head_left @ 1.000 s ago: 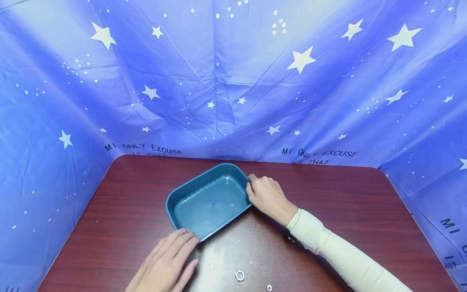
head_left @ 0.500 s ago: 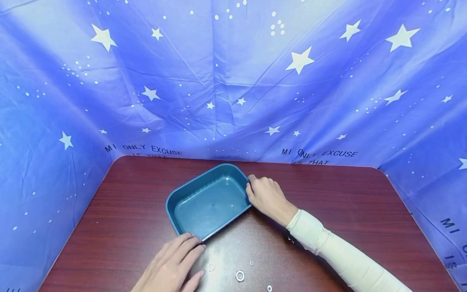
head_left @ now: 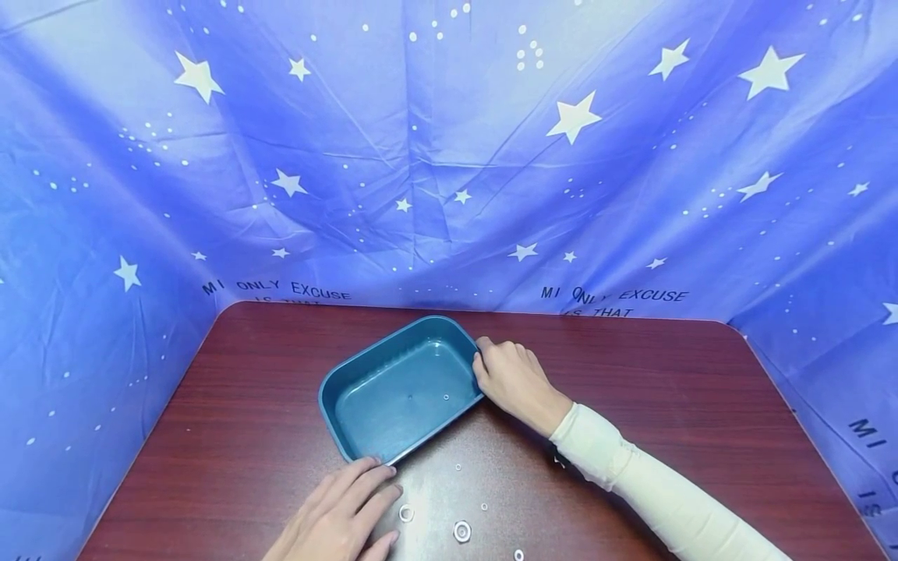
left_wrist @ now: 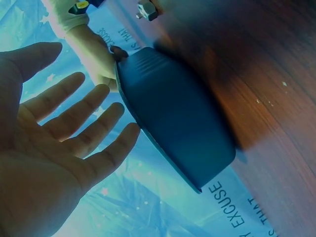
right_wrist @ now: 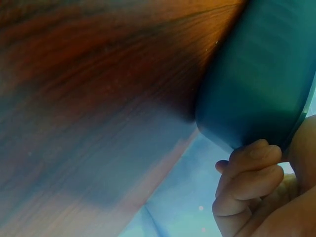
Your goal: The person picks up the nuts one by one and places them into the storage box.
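Note:
A blue-green plastic tub point(head_left: 407, 413) sits slantwise on the table, with one tiny metal nut point(head_left: 445, 397) on its floor. My right hand point(head_left: 521, 383) grips the tub's right end; in the right wrist view its curled fingers point(right_wrist: 254, 173) lie against the outer wall. At the tub's near left corner, my left hand point(head_left: 344, 506) lays its fingertips by the rim. The left wrist view shows that hand's fingers point(left_wrist: 91, 116) straight and spread, palm bare. Just right of it lies a metal ring point(head_left: 406, 513), beside a larger hex nut point(head_left: 461, 531).
Smaller nuts lie in front of the tub, one close to its near wall point(head_left: 458, 467), others farther right, such as a small nut point(head_left: 518, 555) at the frame's bottom. A starry blue cloth point(head_left: 435, 156) hangs behind and around the dark red wooden table point(head_left: 652, 389).
My left hand has slid a little to the right and down along the tub's near corner. The right hand and the tub have stayed in place.

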`<action>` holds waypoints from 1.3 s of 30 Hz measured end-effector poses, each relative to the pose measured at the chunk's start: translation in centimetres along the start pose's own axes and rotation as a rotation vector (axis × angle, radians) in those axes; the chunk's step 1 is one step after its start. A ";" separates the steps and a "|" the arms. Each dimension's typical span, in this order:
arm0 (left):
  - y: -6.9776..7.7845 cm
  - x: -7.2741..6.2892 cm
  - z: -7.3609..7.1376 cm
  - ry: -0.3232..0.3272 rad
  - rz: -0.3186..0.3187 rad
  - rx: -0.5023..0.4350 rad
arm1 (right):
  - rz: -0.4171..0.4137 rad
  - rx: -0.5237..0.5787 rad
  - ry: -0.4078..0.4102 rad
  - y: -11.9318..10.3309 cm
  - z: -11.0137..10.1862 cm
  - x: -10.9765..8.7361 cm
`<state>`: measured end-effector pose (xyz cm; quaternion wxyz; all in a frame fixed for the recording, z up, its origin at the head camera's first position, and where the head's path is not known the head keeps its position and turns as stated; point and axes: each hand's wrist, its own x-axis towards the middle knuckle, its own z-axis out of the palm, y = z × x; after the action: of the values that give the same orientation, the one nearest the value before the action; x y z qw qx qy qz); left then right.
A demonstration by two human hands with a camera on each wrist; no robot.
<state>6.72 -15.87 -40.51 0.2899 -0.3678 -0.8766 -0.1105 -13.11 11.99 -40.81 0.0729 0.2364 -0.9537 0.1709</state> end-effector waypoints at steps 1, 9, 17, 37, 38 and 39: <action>0.0 0.0 0.0 -0.001 0.001 0.004 | 0.000 -0.002 0.000 0.0 0.0 0.0; 0.4 0.0 0.0 -0.012 0.018 0.031 | 0.005 -0.014 -0.001 0.0 0.1 -0.1; 0.7 0.1 0.3 -0.020 0.062 0.006 | 0.004 -0.019 0.009 0.0 0.1 -0.1; 0.7 -0.5 2.7 -0.066 0.123 -0.030 | 0.007 -0.018 -0.002 -0.1 0.0 -0.2; 0.6 -0.7 3.0 -0.069 0.123 -0.030 | 0.006 -0.016 -0.001 -0.1 0.0 -0.2; 0.6 -0.9 3.3 -0.073 0.122 -0.029 | 0.005 -0.017 0.000 -0.1 0.0 -0.3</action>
<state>6.23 -14.67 -43.69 0.2587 -0.4285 -0.8608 -0.0921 -12.84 12.02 -40.83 0.0746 0.2334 -0.9557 0.1632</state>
